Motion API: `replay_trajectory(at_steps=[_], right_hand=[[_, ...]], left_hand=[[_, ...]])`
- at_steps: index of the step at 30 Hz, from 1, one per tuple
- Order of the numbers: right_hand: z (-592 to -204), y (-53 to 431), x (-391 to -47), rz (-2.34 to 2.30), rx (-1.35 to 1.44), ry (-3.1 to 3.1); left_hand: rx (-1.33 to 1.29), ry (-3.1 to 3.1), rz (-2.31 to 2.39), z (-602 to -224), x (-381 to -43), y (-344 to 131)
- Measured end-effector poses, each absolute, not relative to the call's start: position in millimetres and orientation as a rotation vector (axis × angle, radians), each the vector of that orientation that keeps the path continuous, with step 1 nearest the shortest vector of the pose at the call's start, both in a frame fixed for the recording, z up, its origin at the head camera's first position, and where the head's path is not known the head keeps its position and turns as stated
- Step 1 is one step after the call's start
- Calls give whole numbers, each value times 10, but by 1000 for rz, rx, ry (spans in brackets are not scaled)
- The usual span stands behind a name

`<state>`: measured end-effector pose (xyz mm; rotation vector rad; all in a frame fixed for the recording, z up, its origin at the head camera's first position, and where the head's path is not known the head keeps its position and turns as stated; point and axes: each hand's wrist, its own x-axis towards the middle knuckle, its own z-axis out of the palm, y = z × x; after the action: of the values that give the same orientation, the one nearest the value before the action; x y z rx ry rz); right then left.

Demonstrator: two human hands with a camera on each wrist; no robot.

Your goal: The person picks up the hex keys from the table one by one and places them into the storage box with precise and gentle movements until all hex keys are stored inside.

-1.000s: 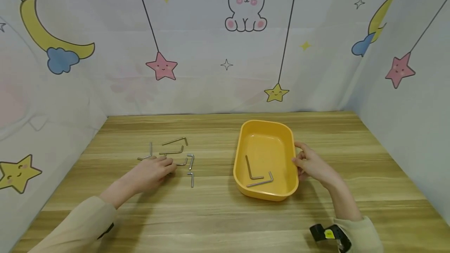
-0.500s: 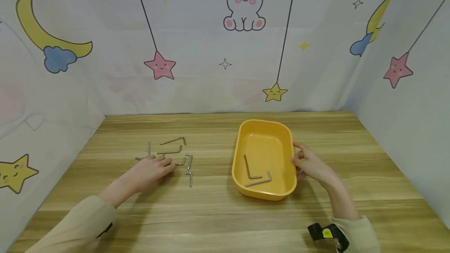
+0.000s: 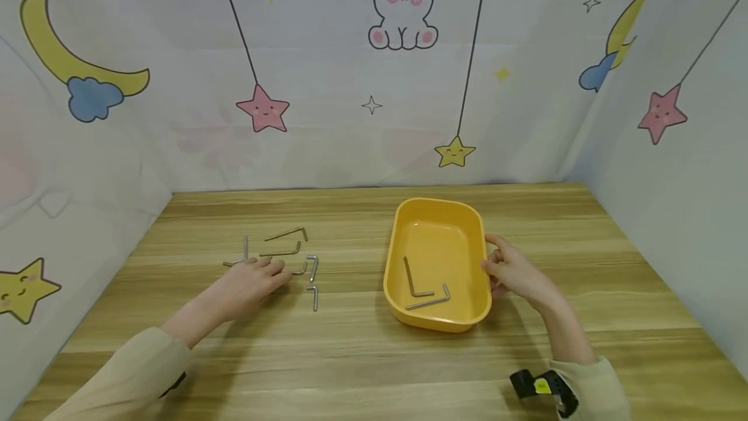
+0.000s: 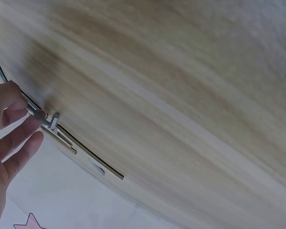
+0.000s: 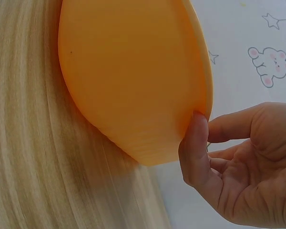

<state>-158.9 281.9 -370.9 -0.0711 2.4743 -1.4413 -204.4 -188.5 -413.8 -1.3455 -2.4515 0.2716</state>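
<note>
A cartoon-printed curtain (image 3: 327,63) is meeting the far edge of the wood-grain tabletop (image 3: 350,369) behind the yellow tray (image 3: 438,249), with open wood separating the tray from loose hex keys (image 3: 315,299) on its left. There, the left hand (image 3: 251,286) is pinching a silver hex key (image 4: 51,124), a grip only the left wrist view is revealing; the right hand (image 3: 517,273) is gripping the tray's right rim, two more hex keys (image 3: 428,305) lying inside.
</note>
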Motion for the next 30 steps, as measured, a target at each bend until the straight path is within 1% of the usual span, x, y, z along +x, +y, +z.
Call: replay_trajectory(at_steps=[14, 30], right_hand=[[-3712, 2825, -1589, -1443, -69, 2478], [-3688, 2845, -1630, -1449, -65, 2459]], left_hand=[[-1309, -2365, 201, -4103, -2016, -1795], [-1381, -2282, -31, -3895, -1896, -1401]])
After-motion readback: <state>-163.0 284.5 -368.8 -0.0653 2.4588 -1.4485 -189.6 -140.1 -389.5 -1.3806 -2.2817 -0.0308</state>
